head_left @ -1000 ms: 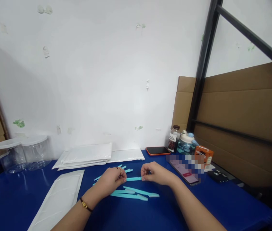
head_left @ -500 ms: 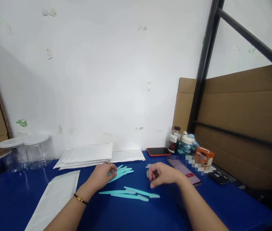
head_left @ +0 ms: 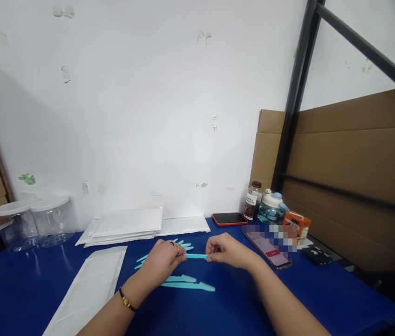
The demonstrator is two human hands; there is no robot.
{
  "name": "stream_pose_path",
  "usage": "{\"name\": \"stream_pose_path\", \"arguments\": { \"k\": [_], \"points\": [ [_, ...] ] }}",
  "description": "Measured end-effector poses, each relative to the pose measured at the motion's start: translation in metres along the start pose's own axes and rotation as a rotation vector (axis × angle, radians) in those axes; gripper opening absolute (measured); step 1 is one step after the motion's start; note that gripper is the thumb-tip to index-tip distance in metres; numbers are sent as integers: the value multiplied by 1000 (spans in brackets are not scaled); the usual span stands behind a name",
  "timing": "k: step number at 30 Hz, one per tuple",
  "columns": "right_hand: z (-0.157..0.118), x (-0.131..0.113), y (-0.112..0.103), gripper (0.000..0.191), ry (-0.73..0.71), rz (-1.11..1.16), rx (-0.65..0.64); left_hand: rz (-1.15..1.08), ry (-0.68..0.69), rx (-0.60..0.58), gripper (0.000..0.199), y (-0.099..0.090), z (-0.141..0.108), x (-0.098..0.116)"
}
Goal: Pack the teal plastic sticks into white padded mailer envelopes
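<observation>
A turquoise eyebrow razor [head_left: 196, 256] is stretched level between my two hands, just above the blue table. My left hand [head_left: 162, 260], with a ring and a bracelet, pinches its left end. At its right end, the blade side, the fingers of my right hand [head_left: 225, 251] are closed around it; the tip is hidden by them. Two more turquoise razors [head_left: 188, 285] lie side by side in front, their blade ends to the right. Behind and partly beneath my left hand is a pile of several razors [head_left: 186, 246], mostly covered.
A white padded envelope [head_left: 88, 284] lies at left, with more envelopes [head_left: 127, 221] stacked against the wall. Clear jars [head_left: 52, 224] stand far left. On the right are an orange-edged phone [head_left: 230, 219], a second phone [head_left: 267, 247], bottles [head_left: 252, 200] and an orange box [head_left: 298, 223].
One of the three front razors has been picked up and is now held by both hands. My right hand has moved left, closer to my left hand, and its fingers have closed.
</observation>
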State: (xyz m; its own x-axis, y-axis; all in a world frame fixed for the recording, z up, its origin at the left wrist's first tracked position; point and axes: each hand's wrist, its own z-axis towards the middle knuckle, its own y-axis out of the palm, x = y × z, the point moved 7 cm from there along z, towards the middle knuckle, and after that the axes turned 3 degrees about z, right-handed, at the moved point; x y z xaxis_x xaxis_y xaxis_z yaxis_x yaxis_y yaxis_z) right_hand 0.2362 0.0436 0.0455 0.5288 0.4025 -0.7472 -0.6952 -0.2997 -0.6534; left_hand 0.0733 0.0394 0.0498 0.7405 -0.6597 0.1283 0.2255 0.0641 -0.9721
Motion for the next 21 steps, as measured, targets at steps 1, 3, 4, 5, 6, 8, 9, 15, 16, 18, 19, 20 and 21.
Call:
{"name": "stream_pose_path", "arguments": {
  "k": [1, 3, 4, 5, 6, 8, 9, 15, 16, 18, 19, 20, 21],
  "points": [
    [0, 1, -3, 13, -6, 6, 16, 16, -21, 13, 26, -3, 1, -4],
    [0, 7, -12, 12, -1, -10, 68, 37, -72, 23, 26, -7, 0, -17],
    [-1, 13, -18, 11, 13, -27, 104, 46, -108, 12, 26, -8, -2, -26],
    [-2, 18, -25, 10, 33, -50, 142, 52, -148, -6, 26, -7, -4, -36],
    [-3, 24, -31, 9, 55, -75, 175, 54, -186, -30, 26, -6, -6, -46],
    [-5, 31, -40, 7, 91, -138, 219, 42, -247, -43, 22, -5, -9, -63],
    [-6, 30, -42, 7, 89, -179, 234, 32, -264, -24, 20, -6, -11, -67],
    [-4, 1, -3, 20, -50, -243, 22, -140, -151, 0, 19, -12, -12, -39],
    [-3, -1, 11, 24, -54, -233, -87, -175, -117, -35, 19, -11, -13, -31],
    [-2, -3, 35, 26, -51, -244, -249, -224, -75, -95, 23, -8, -15, -18],
    [-2, -3, 43, 23, -46, -257, -287, -241, -63, -113, 25, -6, -16, -14],
    [-1, -2, 48, 20, -39, -265, -301, -254, -52, -131, 28, -4, -16, -11],
    [0, -2, 50, 17, -31, -265, -297, -264, -41, -153, 28, -1, -17, -8]
  ]
}}
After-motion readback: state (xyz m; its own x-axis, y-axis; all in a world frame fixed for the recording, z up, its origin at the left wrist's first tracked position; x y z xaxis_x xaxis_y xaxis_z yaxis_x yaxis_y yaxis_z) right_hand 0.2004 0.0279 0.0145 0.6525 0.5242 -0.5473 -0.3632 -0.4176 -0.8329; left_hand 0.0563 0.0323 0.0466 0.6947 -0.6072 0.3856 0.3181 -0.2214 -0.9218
